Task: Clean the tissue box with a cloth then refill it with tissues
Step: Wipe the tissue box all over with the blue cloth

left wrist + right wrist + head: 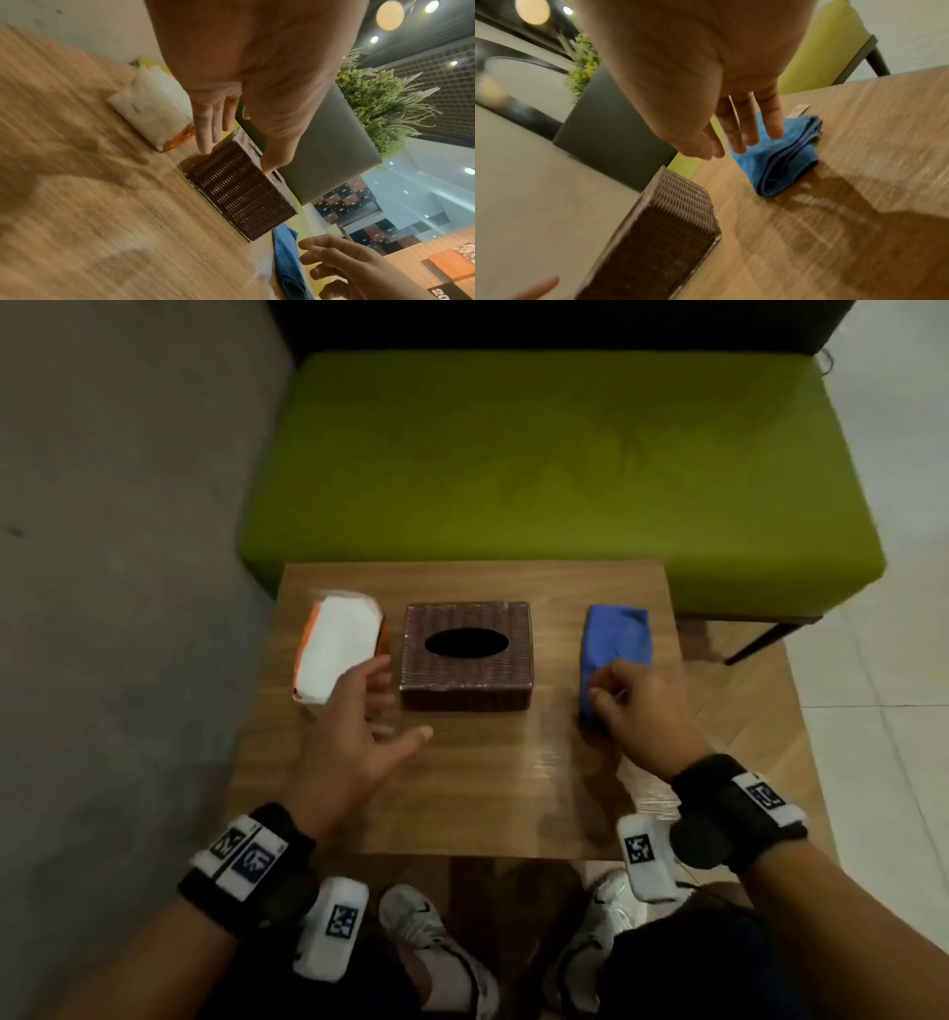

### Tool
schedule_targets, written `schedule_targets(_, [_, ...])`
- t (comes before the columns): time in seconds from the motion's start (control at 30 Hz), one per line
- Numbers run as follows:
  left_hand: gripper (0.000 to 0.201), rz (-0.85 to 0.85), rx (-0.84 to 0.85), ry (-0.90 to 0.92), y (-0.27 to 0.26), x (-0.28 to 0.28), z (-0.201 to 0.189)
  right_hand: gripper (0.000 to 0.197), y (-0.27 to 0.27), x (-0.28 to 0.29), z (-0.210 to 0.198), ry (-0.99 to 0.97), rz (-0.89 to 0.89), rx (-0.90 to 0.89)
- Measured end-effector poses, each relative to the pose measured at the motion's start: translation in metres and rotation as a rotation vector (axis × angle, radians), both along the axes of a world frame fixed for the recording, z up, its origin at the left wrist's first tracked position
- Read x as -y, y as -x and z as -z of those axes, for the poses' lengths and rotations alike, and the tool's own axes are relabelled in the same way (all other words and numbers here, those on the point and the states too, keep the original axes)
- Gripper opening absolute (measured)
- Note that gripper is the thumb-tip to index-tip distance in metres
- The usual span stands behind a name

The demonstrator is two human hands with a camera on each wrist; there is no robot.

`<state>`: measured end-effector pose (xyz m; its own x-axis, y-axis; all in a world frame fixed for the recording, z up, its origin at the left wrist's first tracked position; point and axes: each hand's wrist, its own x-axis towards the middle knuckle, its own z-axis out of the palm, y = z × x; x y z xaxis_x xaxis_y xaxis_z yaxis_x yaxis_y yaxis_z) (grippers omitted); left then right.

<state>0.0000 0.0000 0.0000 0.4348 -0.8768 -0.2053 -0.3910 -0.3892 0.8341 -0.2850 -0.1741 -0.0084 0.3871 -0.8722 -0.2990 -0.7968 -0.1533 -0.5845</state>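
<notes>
On the tabletop (pixel 477 788), a brown tissue box (pixel 466 655) sits centre; the right hand (pixel 639 706), fingers loosely extended, should gather the folded blue cloth (pixel 613 639) while the spread, empty left hand (pixel 354 731) steadies the box.

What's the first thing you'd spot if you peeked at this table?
Probably the brown woven tissue box with its dark oval hole, in the middle of the wooden table. A white tissue pack lies to its left near the open left hand, and a folded blue cloth to its right under the right hand.

Wooden table (pixel 477 793): tissue pack (pixel 336 652), tissue box (pixel 466 655), cloth (pixel 613 649).
</notes>
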Motion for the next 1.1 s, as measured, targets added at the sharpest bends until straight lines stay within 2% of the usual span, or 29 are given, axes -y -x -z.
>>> schedule_targets(0.13, [0.095,-0.055,0.051,0.087,0.003,0.004,0.017,0.032,-0.003,-0.003,0.025,0.250,0.039,-0.118])
schedule_targets(0.27, [0.091,-0.043,0.089,0.161,0.008,-0.001,0.032,0.052,-0.007,-0.010,0.038,0.333,0.053,-0.208])
schedule_targets(0.33, [0.090,-0.036,0.074,0.188,0.010,0.001,0.036,0.060,-0.010,-0.008,0.041,0.298,0.068,-0.259])
schedule_targets(0.43, [0.092,-0.041,0.072,0.190,0.013,0.002,0.039,0.055,-0.011,-0.008,0.051,0.262,0.028,-0.321])
schedule_targets(0.53, [0.100,-0.015,0.055,0.198,0.013,0.004,0.045,0.040,-0.013,-0.011,0.059,0.330,0.022,-0.338])
schedule_targets(0.63, [0.108,-0.014,0.016,0.190,0.009,0.005,0.055,0.034,-0.018,-0.011,0.057,0.359,0.026,-0.356])
schedule_targets(0.73, [0.112,-0.010,-0.030,0.182,0.007,0.009,0.059,0.039,-0.018,-0.008,0.045,0.293,0.106,-0.262])
schedule_targets(0.87, [0.121,0.015,0.015,0.176,0.004,0.018,0.066,0.052,-0.028,-0.015,0.030,0.084,0.280,0.092])
schedule_targets(0.97, [0.127,0.024,0.060,0.204,0.005,0.022,0.074,0.065,-0.044,-0.028,0.032,-0.078,0.216,0.263])
schedule_targets(1.1, [0.132,0.027,0.127,0.262,0.012,0.023,0.087,0.068,-0.055,-0.033,0.038,-0.186,0.191,0.380])
